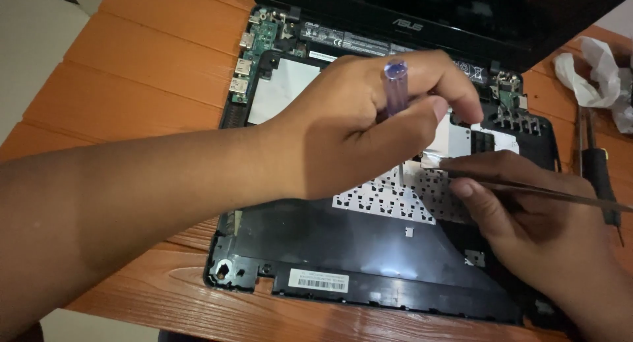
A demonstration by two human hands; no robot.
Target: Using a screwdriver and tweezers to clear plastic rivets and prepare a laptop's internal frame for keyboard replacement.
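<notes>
I work on an orange plank worktop [145,58], glossy near me, with pale floor [33,52] showing past its left edge. An opened laptop [369,249] lies on it, boards bare, screen dark. My left hand [356,127] has its fingers clenched around a purple screwdriver [395,85], tip down at the middle of the laptop. My right hand [527,210] pinches tweezers [547,193] beside that tip. A crumpled white bag [593,75] and a black tool [600,177] lie at right.
</notes>
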